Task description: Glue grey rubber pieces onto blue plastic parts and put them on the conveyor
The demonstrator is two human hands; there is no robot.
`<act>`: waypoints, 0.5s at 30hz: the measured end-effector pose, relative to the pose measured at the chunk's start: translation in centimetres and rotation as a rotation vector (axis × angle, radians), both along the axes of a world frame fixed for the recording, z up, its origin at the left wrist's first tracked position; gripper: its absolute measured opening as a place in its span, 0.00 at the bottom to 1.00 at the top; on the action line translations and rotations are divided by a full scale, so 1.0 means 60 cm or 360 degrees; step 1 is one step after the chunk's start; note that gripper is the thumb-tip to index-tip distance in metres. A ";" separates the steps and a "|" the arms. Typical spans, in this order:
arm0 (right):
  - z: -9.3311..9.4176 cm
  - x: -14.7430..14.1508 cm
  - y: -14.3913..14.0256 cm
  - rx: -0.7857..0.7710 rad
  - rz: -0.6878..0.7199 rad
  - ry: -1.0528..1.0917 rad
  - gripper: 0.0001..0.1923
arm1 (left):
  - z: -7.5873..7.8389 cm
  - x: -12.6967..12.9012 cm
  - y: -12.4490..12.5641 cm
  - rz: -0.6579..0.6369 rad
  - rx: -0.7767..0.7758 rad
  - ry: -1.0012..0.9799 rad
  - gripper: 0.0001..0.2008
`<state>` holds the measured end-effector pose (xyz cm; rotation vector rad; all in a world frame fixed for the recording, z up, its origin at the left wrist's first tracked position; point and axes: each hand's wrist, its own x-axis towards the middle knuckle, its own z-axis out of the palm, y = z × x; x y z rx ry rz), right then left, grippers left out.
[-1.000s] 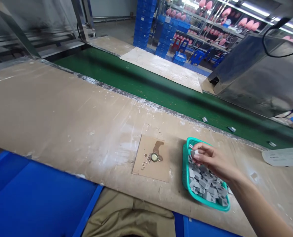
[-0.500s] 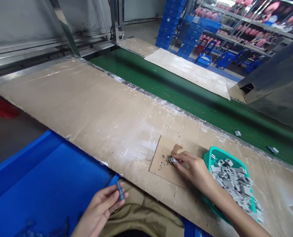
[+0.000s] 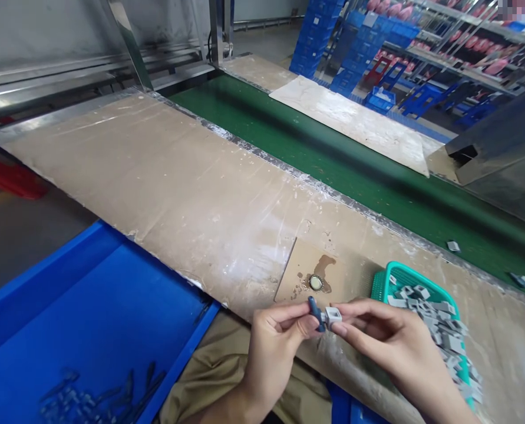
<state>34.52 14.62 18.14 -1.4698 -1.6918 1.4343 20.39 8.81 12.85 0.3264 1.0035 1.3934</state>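
Note:
My left hand (image 3: pixel 275 341) pinches a small dark blue-grey plastic piece (image 3: pixel 316 313) between thumb and fingers. Between the thumb and forefinger of my right hand (image 3: pixel 390 335) is a small grey-white square part (image 3: pixel 333 316) with an opening in its face. The two parts meet in front of me, over the near edge of the table. Just beyond them a small round cap (image 3: pixel 316 282) with pale contents lies on a brown board (image 3: pixel 293 268), with wet stains around it. To the right stands a green basket (image 3: pixel 379 282) full of similar grey-white parts.
A blue bin (image 3: pixel 125 282) at the lower left holds several dark pieces (image 3: pixel 94 397). Behind the table (image 3: pixel 178 194) runs a green conveyor belt (image 3: pixel 262 129), with a grey part (image 3: pixel 452 245) and a dark-and-white piece (image 3: pixel 521 280) on it. Blue crates (image 3: pixel 317 35) are stacked beyond.
My right hand has drawn back from the round cap with the grey-white part. My left hand has risen rightward with the dark piece, and the two parts now meet.

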 end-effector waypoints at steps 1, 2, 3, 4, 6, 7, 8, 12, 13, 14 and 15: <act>-0.001 -0.001 -0.001 0.0015 0.0010 -0.0008 0.10 | 0.002 0.001 0.000 0.0024 0.0012 0.0062 0.11; -0.002 -0.001 -0.003 0.0036 0.0028 -0.0024 0.09 | 0.004 0.002 0.001 0.0054 0.0032 0.0153 0.10; -0.003 -0.002 -0.004 0.0061 0.0053 -0.0044 0.09 | 0.004 0.003 0.002 0.0079 0.0059 0.0263 0.07; -0.004 -0.003 -0.005 0.0090 0.0081 -0.0066 0.09 | 0.002 0.003 0.004 0.0098 0.0099 0.0383 0.05; -0.007 -0.003 0.000 0.0148 0.0155 -0.0124 0.10 | -0.003 0.005 0.012 0.0118 0.0194 0.0606 0.03; -0.009 -0.002 0.007 0.0182 0.0192 -0.0167 0.10 | -0.007 0.005 0.017 0.0099 0.0239 0.0683 0.05; -0.012 0.001 0.021 0.0236 0.0212 -0.0230 0.10 | -0.012 0.003 0.022 0.0053 0.0277 0.0745 0.07; -0.027 0.043 0.144 0.0765 -0.0146 -0.0714 0.12 | -0.034 -0.042 0.012 -0.0046 0.0295 0.1182 0.19; -0.030 0.062 0.186 0.0892 -0.0350 -0.0895 0.11 | -0.041 -0.067 0.001 0.0060 0.0220 0.1354 0.19; -0.031 0.083 0.229 0.0928 -0.0517 -0.1061 0.11 | -0.048 -0.096 -0.013 0.0218 0.0124 0.1516 0.17; -0.032 0.105 0.270 0.0936 -0.0632 -0.1131 0.11 | -0.056 -0.128 -0.029 0.0443 -0.0013 0.1650 0.15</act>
